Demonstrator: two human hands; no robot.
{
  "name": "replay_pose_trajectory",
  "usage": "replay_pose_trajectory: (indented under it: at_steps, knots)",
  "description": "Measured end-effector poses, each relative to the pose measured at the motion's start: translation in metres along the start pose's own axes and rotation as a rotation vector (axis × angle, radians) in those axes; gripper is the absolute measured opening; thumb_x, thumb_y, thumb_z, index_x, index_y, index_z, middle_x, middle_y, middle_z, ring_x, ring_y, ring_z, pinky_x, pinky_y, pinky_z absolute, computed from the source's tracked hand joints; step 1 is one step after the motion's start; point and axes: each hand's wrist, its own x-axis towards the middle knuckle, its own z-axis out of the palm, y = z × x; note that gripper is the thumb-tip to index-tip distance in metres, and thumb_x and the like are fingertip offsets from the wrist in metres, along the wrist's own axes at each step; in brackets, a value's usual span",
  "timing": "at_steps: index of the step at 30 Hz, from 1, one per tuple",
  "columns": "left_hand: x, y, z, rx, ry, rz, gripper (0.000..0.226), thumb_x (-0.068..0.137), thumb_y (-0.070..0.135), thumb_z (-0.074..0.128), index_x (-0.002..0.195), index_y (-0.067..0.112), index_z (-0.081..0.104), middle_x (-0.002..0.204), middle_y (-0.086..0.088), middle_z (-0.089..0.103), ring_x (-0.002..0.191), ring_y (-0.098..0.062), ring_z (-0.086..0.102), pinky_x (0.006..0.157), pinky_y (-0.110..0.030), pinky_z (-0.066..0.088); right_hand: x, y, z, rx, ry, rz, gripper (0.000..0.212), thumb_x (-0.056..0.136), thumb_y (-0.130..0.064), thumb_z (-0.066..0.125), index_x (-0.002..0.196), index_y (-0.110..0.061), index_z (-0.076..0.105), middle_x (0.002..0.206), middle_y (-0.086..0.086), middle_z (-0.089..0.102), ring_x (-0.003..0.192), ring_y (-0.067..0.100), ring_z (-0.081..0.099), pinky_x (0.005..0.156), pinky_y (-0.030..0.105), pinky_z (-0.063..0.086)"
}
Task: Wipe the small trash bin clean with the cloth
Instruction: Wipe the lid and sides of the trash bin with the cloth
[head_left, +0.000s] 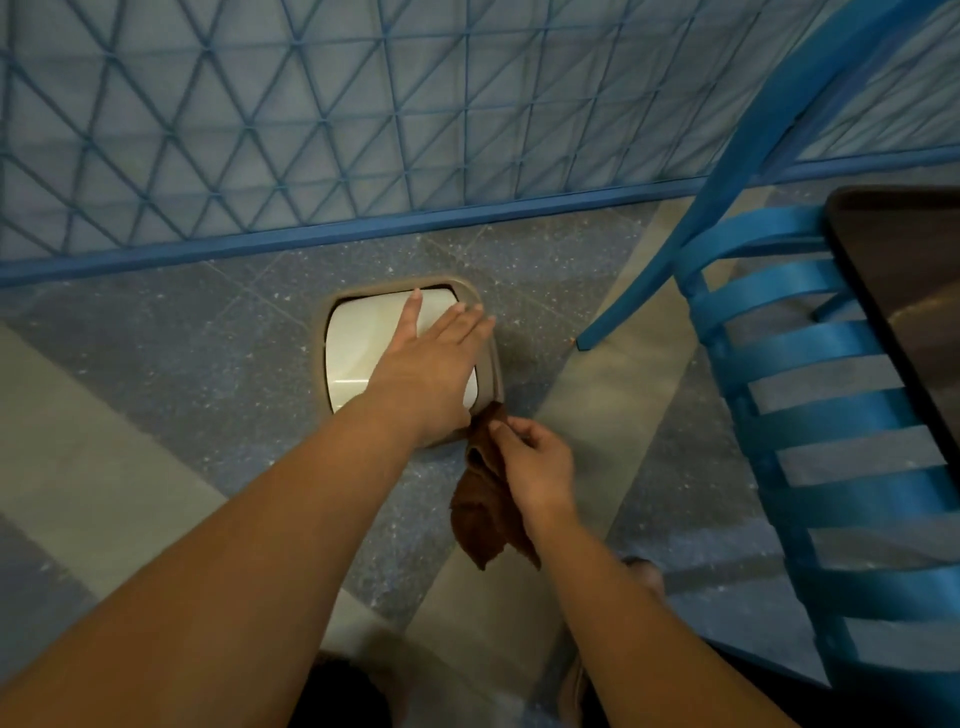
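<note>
Resting flat on the bin (363, 338) lid, spread left hand (431, 364) hiding its corner, right hand (535, 462) pinching brown cloth (483, 514)

Bin (358, 338) lid partly under hand (431, 364)

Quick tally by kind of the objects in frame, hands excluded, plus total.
Bin: 1
Cloth: 1
Chair: 1
Table: 1
Total: 4
</note>
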Motion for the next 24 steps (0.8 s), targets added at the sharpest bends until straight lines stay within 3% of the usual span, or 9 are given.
replay_pose_trajectory:
  at_steps: [3, 10, 16, 21, 24]
  knots:
    - [-0.001, -0.003, 0.008, -0.006, 0.026, -0.041, 0.104, 0.083, 0.04, 0.061, 0.15, 0.015, -0.014, 0.16, -0.003, -0.014, 0.146, -0.016, -0.014, 0.11, -0.045, -0.022, 0.008, -0.011, 0.0, 0.0, 0.026, 0.004, 0.006, 0.082, -0.023, 0.071, 0.081, -0.018, 0.068, 0.084, 0.004, 0.071, 0.082, 0.018, 0.067, 0.082, 0.037, 0.056]
    - [0.009, -0.012, 0.006, -0.074, 0.092, -0.024, 0.095, 0.081, 0.039, 0.064, 0.152, 0.016, 0.005, 0.161, -0.002, 0.002, 0.148, -0.013, -0.001, 0.11, -0.043, -0.024, 0.037, -0.039, -0.003, -0.057, 0.065, 0.001, 0.007, 0.079, -0.021, 0.074, 0.074, -0.019, 0.068, 0.075, 0.005, 0.071, 0.071, 0.019, 0.066, 0.075, 0.039, 0.059]
    - [0.011, -0.012, 0.007, -0.073, 0.104, 0.004, 0.095, 0.08, 0.038, 0.065, 0.152, 0.016, 0.006, 0.161, -0.002, 0.004, 0.148, -0.013, 0.001, 0.113, -0.042, -0.021, 0.069, -0.086, 0.011, -0.347, 0.083, -0.207, 0.009, 0.08, -0.029, 0.069, 0.083, -0.021, 0.072, 0.077, -0.004, 0.066, 0.074, 0.01, 0.061, 0.069, 0.02, 0.044]
    - [0.01, -0.015, 0.008, -0.056, 0.105, 0.008, 0.096, 0.081, 0.038, 0.065, 0.152, 0.017, 0.003, 0.161, -0.001, 0.0, 0.148, -0.014, -0.002, 0.114, -0.038, -0.018, 0.06, -0.077, 0.01, -0.329, 0.077, -0.19, 0.007, 0.081, -0.026, 0.069, 0.079, -0.02, 0.071, 0.074, -0.002, 0.068, 0.07, 0.011, 0.062, 0.07, 0.026, 0.05]
    - [0.01, -0.014, 0.007, -0.032, 0.101, 0.016, 0.094, 0.083, 0.033, 0.063, 0.152, 0.016, 0.0, 0.161, -0.003, -0.002, 0.147, -0.015, -0.004, 0.11, -0.034, -0.021, 0.038, -0.05, 0.002, -0.265, 0.078, -0.166, 0.007, 0.083, -0.021, 0.068, 0.079, -0.017, 0.07, 0.068, -0.004, 0.064, 0.06, 0.006, 0.056, 0.059, 0.021, 0.046]
